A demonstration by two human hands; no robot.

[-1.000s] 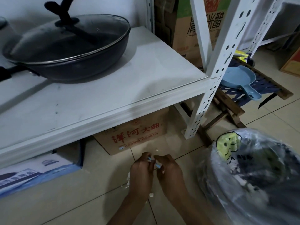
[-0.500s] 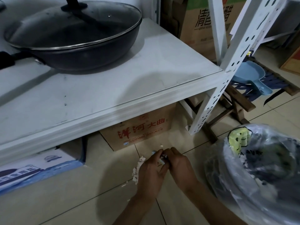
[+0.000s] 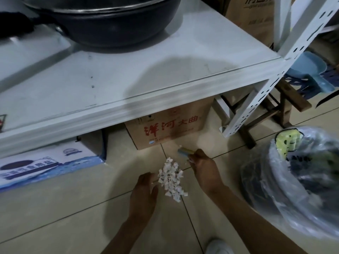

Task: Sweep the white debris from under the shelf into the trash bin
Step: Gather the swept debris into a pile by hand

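Observation:
A pile of small white debris pieces (image 3: 172, 178) lies on the tiled floor in front of the white shelf (image 3: 146, 74). My left hand (image 3: 145, 191) rests flat and open on the floor, touching the pile's left side. My right hand (image 3: 205, 169) sits just right of the pile and is shut on a small blue-and-yellow object (image 3: 185, 151) that sticks out toward the shelf. The trash bin (image 3: 297, 182), lined with a clear plastic bag, stands on the floor to the right of my right arm.
A brown cardboard box with red lettering (image 3: 168, 125) and a blue-white box (image 3: 45, 162) sit under the shelf. A dark lidded pan (image 3: 113, 22) rests on the shelf. A perforated white shelf post (image 3: 256, 99), a wooden stool (image 3: 286, 107) and a blue scoop (image 3: 311, 72) stand right.
My hands were pressed together over the debris; now they have parted, uncovering the gathered white pile. The left hand has drawn back toward me, and the view has moved closer and lower.

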